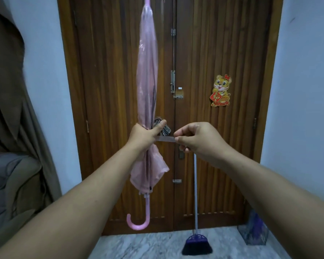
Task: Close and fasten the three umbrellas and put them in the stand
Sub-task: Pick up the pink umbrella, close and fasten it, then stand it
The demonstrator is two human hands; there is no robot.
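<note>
A closed pink translucent umbrella (147, 75) is held upright in front of the door, tip up and curved pink handle (138, 220) at the bottom. My left hand (143, 136) grips its folded canopy around the middle. My right hand (196, 138) pinches the end of the umbrella's pink fastening strap (166, 139), stretched level between the two hands. A clear stand (253, 230) with a purple umbrella inside sits on the floor at the lower right by the door frame.
A brown wooden double door (213, 53) with bolts and a tiger sticker (221, 90) fills the background. A broom (196, 242) leans against the door, bristles on the marble floor. A brown curtain (11, 109) and a grey couch (7, 184) are at the left.
</note>
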